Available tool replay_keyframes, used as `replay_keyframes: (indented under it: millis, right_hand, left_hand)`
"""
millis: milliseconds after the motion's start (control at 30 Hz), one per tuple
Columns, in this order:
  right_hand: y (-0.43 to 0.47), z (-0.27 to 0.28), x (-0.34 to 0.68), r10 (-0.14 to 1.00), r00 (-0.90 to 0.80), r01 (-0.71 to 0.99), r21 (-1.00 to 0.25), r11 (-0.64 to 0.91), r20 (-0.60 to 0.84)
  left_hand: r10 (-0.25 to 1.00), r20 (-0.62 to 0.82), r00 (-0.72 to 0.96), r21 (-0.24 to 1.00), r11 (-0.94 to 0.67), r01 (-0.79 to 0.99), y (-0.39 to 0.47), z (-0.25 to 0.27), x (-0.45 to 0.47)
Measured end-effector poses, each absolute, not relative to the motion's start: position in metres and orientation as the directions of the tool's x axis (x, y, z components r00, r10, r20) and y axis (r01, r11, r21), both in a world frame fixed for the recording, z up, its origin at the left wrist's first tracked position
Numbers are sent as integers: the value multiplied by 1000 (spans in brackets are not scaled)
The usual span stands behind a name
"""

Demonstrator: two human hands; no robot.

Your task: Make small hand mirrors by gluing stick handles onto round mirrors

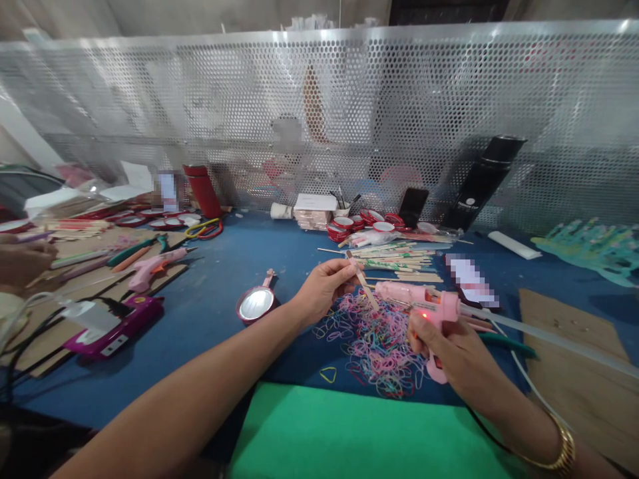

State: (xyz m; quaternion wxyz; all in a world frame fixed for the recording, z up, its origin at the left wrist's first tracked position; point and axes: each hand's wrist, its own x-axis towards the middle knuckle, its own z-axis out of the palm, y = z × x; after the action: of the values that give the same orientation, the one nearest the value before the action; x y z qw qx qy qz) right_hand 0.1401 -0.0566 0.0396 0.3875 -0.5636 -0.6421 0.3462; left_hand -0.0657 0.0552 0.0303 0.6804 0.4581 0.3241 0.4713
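Observation:
My left hand [324, 286] pinches a flat wooden stick [369, 294] near its upper end; the stick tilts down to the right. In my right hand [449, 342] is a pink glue gun [442, 305], its red light lit and its nozzle pointing left at the stick. Whether the nozzle touches the wood I cannot tell. A long translucent glue stick [559, 339] sticks out of the gun's back. Under both hands spreads a heap of coloured rubber bands [387, 349]. Paper-wrapped sticks [399, 256] lie behind the heap.
A green sheet [369, 432] lies in front. To the left stand a small round mirror [256, 304], a purple power strip [120, 332] and another pink glue gun [150, 271]. A co-worker's hand [24, 263] is at far left. A perforated metal screen [239, 100] and black bottle [474, 189] stand behind.

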Motion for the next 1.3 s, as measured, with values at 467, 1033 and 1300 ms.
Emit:
replay_keyframes:
  millis: [467, 1033, 1300]
  right_hand:
    - [-56, 40, 139, 993, -48, 467, -877, 115, 105]
    - [-57, 41, 137, 990, -71, 454, -880, 140, 121]
    - [-58, 42, 137, 992, -49, 453, -882, 128, 118]
  left_hand:
    - [944, -26, 329, 920, 152, -362, 55, 31, -67]
    - [953, -27, 303, 917, 144, -371, 56, 35, -68]
    - [954, -27, 298, 918, 141, -372, 58, 34, -69]
